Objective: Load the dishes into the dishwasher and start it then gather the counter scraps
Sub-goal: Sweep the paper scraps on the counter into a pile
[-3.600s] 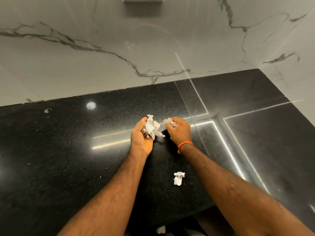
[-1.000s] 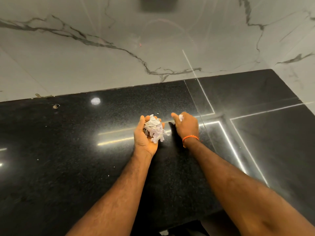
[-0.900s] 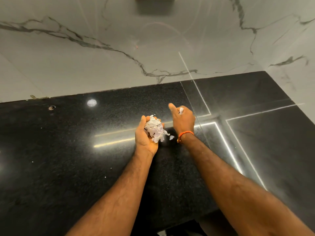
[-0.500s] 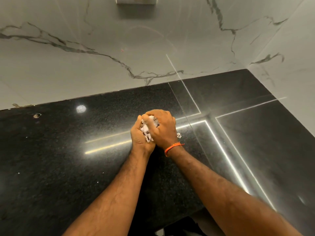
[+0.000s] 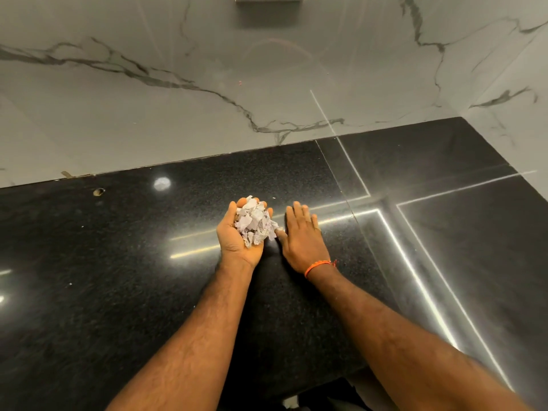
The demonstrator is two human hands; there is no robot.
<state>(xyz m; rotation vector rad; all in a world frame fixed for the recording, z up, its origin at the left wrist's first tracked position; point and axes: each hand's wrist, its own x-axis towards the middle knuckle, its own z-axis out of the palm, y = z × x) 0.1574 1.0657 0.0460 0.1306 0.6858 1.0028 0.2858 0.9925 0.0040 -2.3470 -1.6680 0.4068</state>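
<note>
We see the left hand (image 5: 240, 237), palm up with its grip cupped round a heap of paper scraps (image 5: 255, 222) above the black table (image 5: 89, 277). At its 3 o'clock, the right hand (image 5: 304, 237) lies flat, fingers straight and apart.

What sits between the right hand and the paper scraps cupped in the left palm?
Head view: only a narrow strip of black counter. The right hand lies flat, its thumb tip reaching the edge of the paper scraps piled in the left hand.
</note>
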